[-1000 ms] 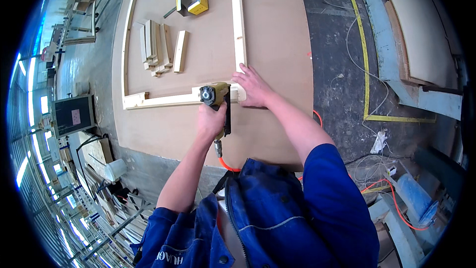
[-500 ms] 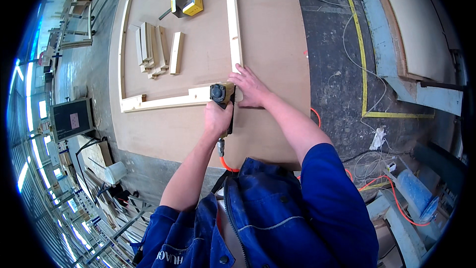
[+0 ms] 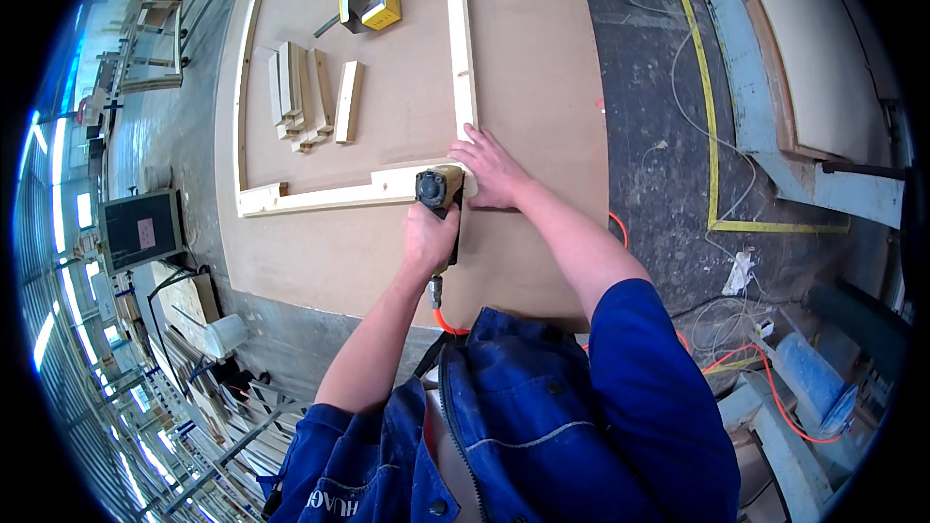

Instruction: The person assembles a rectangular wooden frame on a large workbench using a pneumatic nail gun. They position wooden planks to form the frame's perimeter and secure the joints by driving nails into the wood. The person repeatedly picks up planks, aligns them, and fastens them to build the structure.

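Note:
My left hand (image 3: 432, 237) is closed round the grip of a black and tan nail gun (image 3: 441, 186), with an orange air hose (image 3: 446, 323) attached at its lower end. The gun's nose sits at the near right corner of a pale wooden frame (image 3: 339, 199); the exact contact point is hidden. At that same corner my right hand (image 3: 491, 171) grips the joint, its fingers over the near end of the long upright strip (image 3: 461, 58). A short wooden block (image 3: 397, 177) lies along the inner side of the near strip, left of the gun.
Inside the frame lie several short wooden blocks (image 3: 302, 97), a single block (image 3: 349, 102) and an open yellow box (image 3: 380, 2). Beneath everything is a large brown board (image 3: 542, 68). Cables and a yellow floor line (image 3: 712, 136) run along the right.
The nail gun and my left hand have shifted slightly to the right and toward me. My right hand stays on the frame's corner.

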Demonstrator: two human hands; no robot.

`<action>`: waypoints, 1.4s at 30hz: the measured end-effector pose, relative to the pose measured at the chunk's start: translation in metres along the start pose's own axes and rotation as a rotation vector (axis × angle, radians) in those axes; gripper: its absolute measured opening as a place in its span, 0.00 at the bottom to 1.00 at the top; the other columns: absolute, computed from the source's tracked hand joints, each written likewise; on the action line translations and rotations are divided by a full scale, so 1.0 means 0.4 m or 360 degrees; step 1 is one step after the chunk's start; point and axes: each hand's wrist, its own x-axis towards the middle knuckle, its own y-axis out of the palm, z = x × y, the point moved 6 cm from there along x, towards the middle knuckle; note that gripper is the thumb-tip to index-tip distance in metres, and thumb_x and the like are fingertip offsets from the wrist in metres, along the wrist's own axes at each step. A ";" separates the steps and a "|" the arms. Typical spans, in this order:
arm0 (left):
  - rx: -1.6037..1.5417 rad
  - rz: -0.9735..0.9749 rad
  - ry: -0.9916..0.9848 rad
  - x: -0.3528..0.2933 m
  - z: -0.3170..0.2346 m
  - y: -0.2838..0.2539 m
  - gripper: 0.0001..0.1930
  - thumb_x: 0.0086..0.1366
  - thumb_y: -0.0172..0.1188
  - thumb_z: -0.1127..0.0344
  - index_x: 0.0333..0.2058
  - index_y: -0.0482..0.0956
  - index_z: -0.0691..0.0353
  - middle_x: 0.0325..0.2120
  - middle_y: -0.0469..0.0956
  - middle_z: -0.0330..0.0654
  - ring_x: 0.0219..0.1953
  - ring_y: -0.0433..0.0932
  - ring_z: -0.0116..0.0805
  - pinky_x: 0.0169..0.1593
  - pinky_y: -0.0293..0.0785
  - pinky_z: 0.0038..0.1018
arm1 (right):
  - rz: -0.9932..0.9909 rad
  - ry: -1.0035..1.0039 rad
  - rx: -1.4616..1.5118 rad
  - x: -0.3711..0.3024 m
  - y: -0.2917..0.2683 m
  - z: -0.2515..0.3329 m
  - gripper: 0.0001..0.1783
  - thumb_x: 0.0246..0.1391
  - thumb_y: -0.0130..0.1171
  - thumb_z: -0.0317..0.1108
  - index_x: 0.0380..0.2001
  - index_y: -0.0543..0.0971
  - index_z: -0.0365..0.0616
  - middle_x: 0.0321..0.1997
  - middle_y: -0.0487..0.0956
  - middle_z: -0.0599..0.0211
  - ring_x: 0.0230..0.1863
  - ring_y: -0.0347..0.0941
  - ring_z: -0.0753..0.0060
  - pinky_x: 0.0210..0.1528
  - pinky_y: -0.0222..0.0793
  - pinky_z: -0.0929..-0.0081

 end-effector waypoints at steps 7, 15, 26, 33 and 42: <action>0.0006 0.0065 -0.0070 -0.002 0.007 0.009 0.17 0.62 0.66 0.61 0.35 0.82 0.75 0.22 0.81 0.61 0.28 0.84 0.57 0.34 0.79 0.44 | 0.0046 0.0029 -0.0005 0.000 0.003 0.003 0.49 0.34 0.77 0.43 0.63 0.71 0.46 0.69 0.67 0.64 0.80 0.47 0.48 0.82 0.41 0.48; -0.0675 0.0187 -0.0166 0.008 0.034 -0.218 0.07 0.66 0.64 0.67 0.38 0.79 0.65 0.17 0.72 0.33 0.16 0.72 0.25 0.19 0.68 0.27 | 0.0093 0.0104 -0.0135 -0.003 0.005 0.017 0.47 0.43 0.76 0.50 0.65 0.69 0.45 0.75 0.62 0.61 0.81 0.43 0.47 0.82 0.43 0.56; 0.1045 0.0253 0.0937 0.165 -0.105 -0.649 0.19 0.60 0.71 0.62 0.47 0.82 0.67 0.34 0.85 0.54 0.38 0.85 0.52 0.47 0.81 0.39 | -0.0154 0.0632 -0.0329 0.031 0.077 0.074 0.29 0.67 0.54 0.54 0.63 0.73 0.49 0.76 0.61 0.62 0.81 0.41 0.46 0.81 0.45 0.50; 0.0882 0.1060 0.1114 0.272 0.029 -0.462 0.14 0.54 0.69 0.68 0.40 0.82 0.62 0.29 0.83 0.54 0.33 0.81 0.57 0.41 0.81 0.44 | -0.0301 0.0714 -0.0391 0.038 0.079 0.080 0.24 0.68 0.53 0.57 0.57 0.79 0.55 0.73 0.66 0.67 0.80 0.46 0.50 0.80 0.47 0.51; 0.0918 0.1111 0.1004 0.317 0.158 -0.375 0.16 0.53 0.68 0.69 0.43 0.83 0.59 0.29 0.84 0.53 0.33 0.82 0.57 0.40 0.81 0.44 | -0.0366 0.0713 -0.0313 0.035 0.083 0.061 0.22 0.67 0.54 0.55 0.53 0.81 0.55 0.70 0.70 0.74 0.79 0.49 0.54 0.79 0.46 0.54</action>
